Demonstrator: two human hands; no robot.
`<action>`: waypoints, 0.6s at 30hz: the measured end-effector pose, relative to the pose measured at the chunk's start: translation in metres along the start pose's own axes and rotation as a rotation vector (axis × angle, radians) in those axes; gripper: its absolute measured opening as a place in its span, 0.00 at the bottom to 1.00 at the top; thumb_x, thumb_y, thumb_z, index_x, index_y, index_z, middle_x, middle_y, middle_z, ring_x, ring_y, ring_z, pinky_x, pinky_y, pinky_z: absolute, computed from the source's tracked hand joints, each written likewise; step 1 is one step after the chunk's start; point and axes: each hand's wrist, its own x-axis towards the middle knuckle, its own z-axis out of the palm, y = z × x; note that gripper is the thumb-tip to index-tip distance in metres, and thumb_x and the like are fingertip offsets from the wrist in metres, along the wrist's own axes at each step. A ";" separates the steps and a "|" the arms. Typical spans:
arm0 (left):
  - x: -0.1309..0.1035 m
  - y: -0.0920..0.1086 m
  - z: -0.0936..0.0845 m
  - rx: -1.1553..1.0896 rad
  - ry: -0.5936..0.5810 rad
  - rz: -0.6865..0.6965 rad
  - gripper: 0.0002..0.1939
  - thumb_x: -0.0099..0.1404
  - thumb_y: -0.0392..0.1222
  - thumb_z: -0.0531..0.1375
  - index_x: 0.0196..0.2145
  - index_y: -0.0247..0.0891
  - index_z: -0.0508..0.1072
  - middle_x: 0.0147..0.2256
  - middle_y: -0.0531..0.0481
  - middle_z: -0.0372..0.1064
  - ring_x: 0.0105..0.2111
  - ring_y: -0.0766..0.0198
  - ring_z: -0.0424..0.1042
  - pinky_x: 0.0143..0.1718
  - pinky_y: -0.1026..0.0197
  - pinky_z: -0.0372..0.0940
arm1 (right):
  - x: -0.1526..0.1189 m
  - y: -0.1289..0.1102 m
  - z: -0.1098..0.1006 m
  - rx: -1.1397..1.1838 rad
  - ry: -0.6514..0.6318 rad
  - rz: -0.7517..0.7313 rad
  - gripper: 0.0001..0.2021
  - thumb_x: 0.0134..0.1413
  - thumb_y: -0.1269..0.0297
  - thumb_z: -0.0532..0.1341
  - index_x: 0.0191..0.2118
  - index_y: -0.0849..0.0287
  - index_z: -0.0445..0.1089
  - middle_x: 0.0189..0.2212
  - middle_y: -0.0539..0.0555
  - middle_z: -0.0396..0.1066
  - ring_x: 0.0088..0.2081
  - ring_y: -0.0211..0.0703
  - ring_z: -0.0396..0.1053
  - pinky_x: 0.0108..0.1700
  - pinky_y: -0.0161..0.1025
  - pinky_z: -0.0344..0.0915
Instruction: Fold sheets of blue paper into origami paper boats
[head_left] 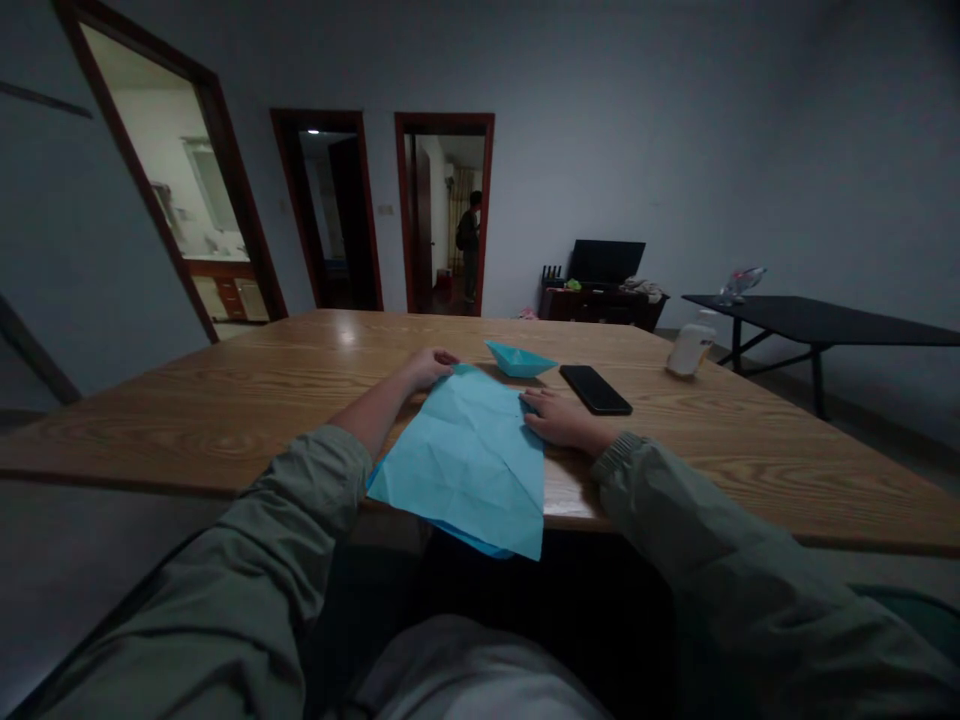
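A creased light-blue sheet of paper (480,440) lies on the table in front of me, its near end hanging over the edge. Under it, a darker blue layer (469,538) shows along the bottom. My left hand (429,368) is at the sheet's far left corner, fingers closed on it, with the thumb side partly hidden. Stretched fingers of my right hand (559,416) lie flat on the sheet's right edge. Just beyond the paper sits a folded blue paper boat (519,360). A black phone (596,389) lies right of the boat, near my right hand.
The wooden table (262,400) spreads wide to both sides. A clear plastic bottle (691,345) stands at its far right. Behind are a black table (832,318), a cabinet with a monitor (606,262), and a person (469,245) in a doorway.
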 end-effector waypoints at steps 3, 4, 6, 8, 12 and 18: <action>0.002 -0.007 0.005 0.165 0.012 0.046 0.17 0.52 0.33 0.63 0.42 0.32 0.78 0.34 0.45 0.77 0.30 0.63 0.72 0.33 0.63 0.66 | -0.007 0.000 -0.002 -0.030 -0.006 0.001 0.26 0.61 0.60 0.53 0.61 0.68 0.64 0.58 0.66 0.63 0.58 0.58 0.61 0.60 0.46 0.56; 0.003 -0.009 0.007 0.249 0.009 0.058 0.18 0.52 0.34 0.63 0.42 0.31 0.79 0.34 0.45 0.77 0.31 0.62 0.73 0.34 0.63 0.66 | -0.010 0.000 -0.003 -0.040 -0.006 -0.001 0.25 0.61 0.59 0.53 0.60 0.67 0.65 0.57 0.66 0.65 0.57 0.58 0.62 0.59 0.46 0.57; 0.004 -0.011 0.010 0.422 -0.028 0.085 0.19 0.53 0.35 0.63 0.44 0.32 0.79 0.35 0.45 0.78 0.33 0.60 0.74 0.37 0.62 0.67 | -0.016 -0.001 -0.005 -0.055 -0.001 0.003 0.24 0.61 0.59 0.54 0.58 0.66 0.67 0.54 0.66 0.67 0.55 0.57 0.64 0.58 0.45 0.57; 0.006 -0.013 0.013 0.556 -0.080 0.123 0.21 0.55 0.37 0.63 0.48 0.34 0.78 0.40 0.44 0.78 0.37 0.58 0.75 0.41 0.62 0.67 | -0.021 -0.002 -0.008 -0.064 -0.002 0.015 0.24 0.60 0.58 0.54 0.57 0.67 0.67 0.53 0.66 0.67 0.55 0.58 0.65 0.58 0.46 0.58; 0.008 -0.016 0.016 0.658 -0.149 0.185 0.23 0.60 0.39 0.60 0.54 0.36 0.74 0.50 0.43 0.74 0.46 0.58 0.74 0.48 0.63 0.65 | -0.027 -0.005 -0.014 -0.067 -0.022 0.044 0.24 0.60 0.57 0.55 0.56 0.66 0.68 0.53 0.67 0.67 0.54 0.60 0.65 0.56 0.46 0.59; 0.008 -0.022 0.016 0.784 -0.162 0.351 0.21 0.66 0.42 0.56 0.55 0.41 0.73 0.52 0.46 0.73 0.50 0.58 0.71 0.53 0.61 0.62 | -0.027 -0.005 -0.015 -0.063 -0.023 0.055 0.23 0.61 0.58 0.54 0.57 0.66 0.68 0.55 0.67 0.66 0.54 0.59 0.65 0.56 0.46 0.59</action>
